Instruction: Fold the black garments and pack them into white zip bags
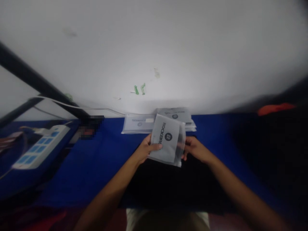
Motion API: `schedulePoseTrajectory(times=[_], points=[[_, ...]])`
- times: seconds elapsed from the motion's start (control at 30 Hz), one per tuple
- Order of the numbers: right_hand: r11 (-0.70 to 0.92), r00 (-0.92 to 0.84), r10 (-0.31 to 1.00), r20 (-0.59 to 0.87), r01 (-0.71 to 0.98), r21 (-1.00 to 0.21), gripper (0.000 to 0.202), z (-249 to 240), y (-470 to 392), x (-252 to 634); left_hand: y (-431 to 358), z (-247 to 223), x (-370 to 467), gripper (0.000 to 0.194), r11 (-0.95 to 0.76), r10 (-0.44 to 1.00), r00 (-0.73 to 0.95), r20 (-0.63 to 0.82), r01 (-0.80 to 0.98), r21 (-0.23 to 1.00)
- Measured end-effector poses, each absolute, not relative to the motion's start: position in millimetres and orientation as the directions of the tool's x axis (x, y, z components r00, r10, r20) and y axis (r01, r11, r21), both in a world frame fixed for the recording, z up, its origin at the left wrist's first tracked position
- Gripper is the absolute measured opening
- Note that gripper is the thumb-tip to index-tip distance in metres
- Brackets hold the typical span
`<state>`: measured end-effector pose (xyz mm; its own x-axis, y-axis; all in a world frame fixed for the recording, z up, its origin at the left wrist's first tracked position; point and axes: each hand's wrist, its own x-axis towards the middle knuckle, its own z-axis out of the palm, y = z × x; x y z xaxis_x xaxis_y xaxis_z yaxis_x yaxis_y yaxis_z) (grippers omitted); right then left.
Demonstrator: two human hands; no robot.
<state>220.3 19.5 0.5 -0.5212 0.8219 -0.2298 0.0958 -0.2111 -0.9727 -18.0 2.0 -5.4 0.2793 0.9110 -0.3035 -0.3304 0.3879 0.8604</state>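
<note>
A translucent zip bag (pixel 166 141) with dark lettering and a round logo is held up above the blue table. My left hand (pixel 146 148) grips its left edge, the thumb lying across the front. At its right edge, my right hand (pixel 192 148) has its fingers closed on the bag's clear margin, some of them partly behind it. Behind the held bag lie a stack of similar bags (pixel 186 117) on the right and another flat bag (pixel 134 124) on the left, both near the wall.
A white power strip (pixel 40 147) with blue sockets lies at the left. A pale cable (pixel 89 108) runs along the wall, past a dark slanted frame bar (pixel 55 96). Something black covers the table (pixel 96 166) in front of me. An orange item (pixel 275 109) is at the far right.
</note>
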Motion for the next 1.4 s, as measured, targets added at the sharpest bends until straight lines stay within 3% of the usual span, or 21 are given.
schedulePoseTrajectory(times=[0.1,0.23,0.3,0.4,0.47,0.53,0.6,0.67,0.73,0.8,0.9,1.07,1.3,1.4], points=[[-0.249,-0.522,0.83,-0.194,-0.037,-0.968,0.032,-4.8,19.3,216.9,-0.1,-7.8,-17.3,0.063,0.421,0.889,0.336,-0.31,-0.34,0.841],[-0.256,-0.529,0.825,-0.199,-0.036,-0.966,0.031,-9.2,18.2,217.8,-2.1,-10.6,-18.0,0.063,0.489,0.84,0.431,-0.331,-0.333,0.806],[-0.158,-0.518,0.846,-0.13,-0.01,-0.987,0.029,-6.9,16.3,220.0,-1.4,-10.6,-19.2,0.063,0.492,0.834,0.443,-0.328,-0.331,0.805],[0.193,-0.458,0.88,0.124,0.108,-0.975,0.026,-2.2,11.6,224.5,1.8,-8.7,-23.8,0.063,0.439,0.875,0.38,-0.3,-0.359,0.824],[0.459,-0.415,0.845,0.338,0.238,-0.856,0.027,-2.4,8.3,227.1,4.3,-6.9,-29.1,0.06,0.397,0.904,0.318,-0.284,-0.384,0.834],[0.668,-0.388,0.741,0.548,0.34,-0.662,0.043,-6.1,5.8,228.4,6.1,-5.4,-34.9,0.057,0.38,0.916,0.289,-0.278,-0.404,0.832],[0.829,-0.376,0.545,0.749,0.377,-0.414,0.062,-10.3,3.7,227.7,6.4,-4.7,-39.0,0.055,0.399,0.906,0.315,-0.283,-0.41,0.82],[0.904,-0.402,0.319,0.859,0.401,-0.148,0.058,-11.3,0.2,225.0,4.9,-4.2,-40.0,0.055,0.451,0.87,0.39,-0.3,-0.388,0.804],[0.91,-0.465,0.169,0.869,0.413,0.045,0.037,-7.6,-6.0,220.3,2.3,-3.6,-37.9,0.057,0.515,0.81,0.484,-0.329,-0.321,0.795],[0.908,-0.531,0.105,0.841,0.396,0.137,0.021,-1.2,-13.9,213.7,0.0,-2.4,-33.8,0.056,0.541,0.761,0.538,-0.363,-0.216,0.813],[0.931,-0.591,0.081,0.803,0.332,0.15,0.012,5.7,-23.6,202.7,-0.4,-1.0,-27.1,0.045,0.432,0.796,0.485,-0.363,-0.034,0.901],[0.964,-0.652,0.095,0.752,0.25,0.094,0.01,2.1,-25.0,194.7,4.2,-3.3,-22.9,0.038,0.143,0.947,0.257,-0.194,0.204,0.969],[0.955,-0.627,0.113,0.771,0.284,0.091,0.011,10.0,-27.0,201.5,1.4,2.6,-25.8,0.052,0.302,0.872,0.423,-0.249,-0.064,0.951],[0.961,-0.604,0.082,0.792,0.258,0.098,0.023,16.2,-28.8,204.5,0.1,3.9,-26.8,0.052,0.388,0.836,0.476,-0.274,-0.158,0.908]])
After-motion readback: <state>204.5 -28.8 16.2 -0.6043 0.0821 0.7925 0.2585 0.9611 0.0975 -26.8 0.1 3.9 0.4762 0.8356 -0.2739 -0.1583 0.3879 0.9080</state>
